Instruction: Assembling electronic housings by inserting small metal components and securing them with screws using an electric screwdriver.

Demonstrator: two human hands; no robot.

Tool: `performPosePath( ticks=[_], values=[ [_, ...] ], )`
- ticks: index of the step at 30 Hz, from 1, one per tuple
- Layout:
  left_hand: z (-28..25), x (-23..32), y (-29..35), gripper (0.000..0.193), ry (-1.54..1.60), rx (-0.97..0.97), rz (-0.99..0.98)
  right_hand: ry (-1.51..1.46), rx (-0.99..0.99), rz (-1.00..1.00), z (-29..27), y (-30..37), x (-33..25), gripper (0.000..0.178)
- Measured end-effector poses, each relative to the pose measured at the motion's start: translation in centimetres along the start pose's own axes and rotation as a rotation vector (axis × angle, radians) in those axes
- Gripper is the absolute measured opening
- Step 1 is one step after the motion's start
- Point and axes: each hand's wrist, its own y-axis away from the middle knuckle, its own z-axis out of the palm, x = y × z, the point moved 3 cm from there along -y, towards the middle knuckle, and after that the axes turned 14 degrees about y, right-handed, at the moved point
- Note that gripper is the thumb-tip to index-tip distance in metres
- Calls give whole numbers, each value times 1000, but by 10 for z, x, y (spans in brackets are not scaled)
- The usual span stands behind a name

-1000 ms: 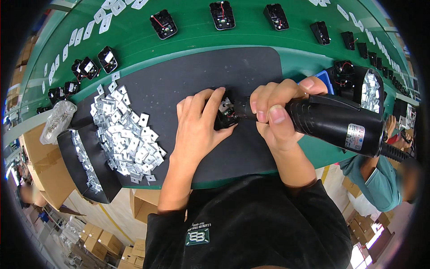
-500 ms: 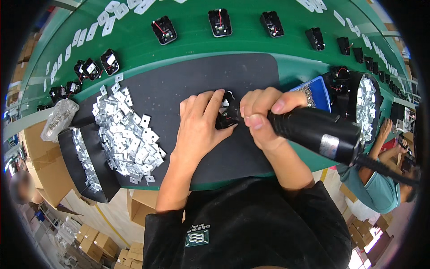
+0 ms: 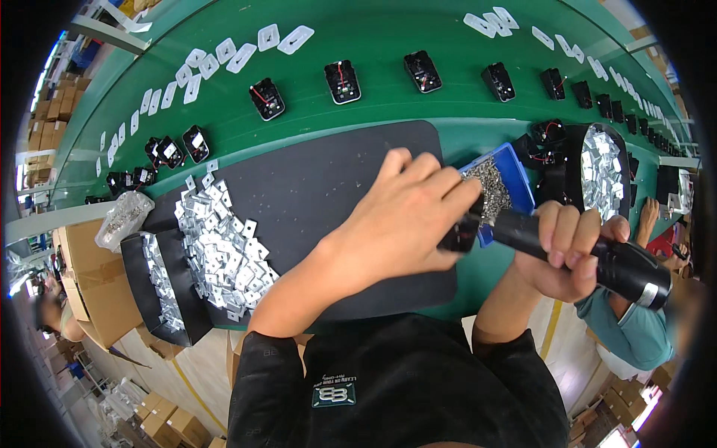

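Black housing (image 3: pixel 461 236) clamped in the person's left hand (image 3: pixel 411 210), just beside the blue tray (image 3: pixel 515 173) of screws (image 3: pixel 487 187). Right hand (image 3: pixel 564 252) wrapped round a black power screwdriver (image 3: pixel 627 272). I see metal plates (image 3: pixel 224 250) heaped far left.

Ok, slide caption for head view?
Left hand holds a black housing near a blue plastic tray of silvery screws; right hand grips a black cylindrical tool.

left forearm (image 3: pixel 310 287): i slant it forward and across to my right
left hand (image 3: pixel 422 205): back facing up, my fingers bent in a grip
right forearm (image 3: pixel 506 310): mine angles forward and slightly outward
right hand (image 3: pixel 560 257): my fingers curl round in a closed grip
between my hands: a small gap
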Motion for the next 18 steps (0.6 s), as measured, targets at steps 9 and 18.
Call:
performPosePath(
  ticks=[9,18],
  values=[
    [-12,-26,8,55,-206,-231,-273,-224,137,-46,-42,-27,-64,42],
    [-25,-140,-29,71,-598,559,-279,78,181,106,-73,13,-40,45]
  ],
)
